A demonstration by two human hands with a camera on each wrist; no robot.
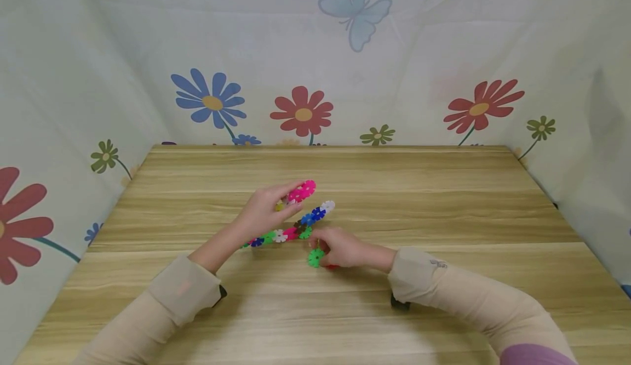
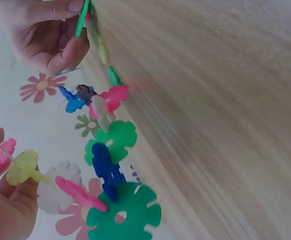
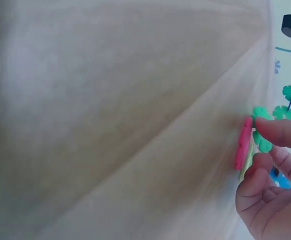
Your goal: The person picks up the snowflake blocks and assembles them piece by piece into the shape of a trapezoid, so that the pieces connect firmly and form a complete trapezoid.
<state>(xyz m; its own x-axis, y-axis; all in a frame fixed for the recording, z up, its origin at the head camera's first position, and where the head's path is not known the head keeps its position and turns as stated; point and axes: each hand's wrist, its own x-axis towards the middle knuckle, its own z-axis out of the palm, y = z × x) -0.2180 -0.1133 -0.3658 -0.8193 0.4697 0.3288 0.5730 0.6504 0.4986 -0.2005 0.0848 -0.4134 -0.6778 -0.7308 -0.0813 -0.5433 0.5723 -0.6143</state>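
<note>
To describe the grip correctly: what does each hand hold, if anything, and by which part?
Right hand: a green disc, pinched at its edge. Left hand: the disc chain, by its pink end.

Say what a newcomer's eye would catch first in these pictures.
Probably the colourful chain of notched discs, in the middle of the table and held by the left hand. Just nearer the camera, the right hand pinches a green disc. Behind, a pale blue butterfly stands out high on the flowered backdrop.
</note>
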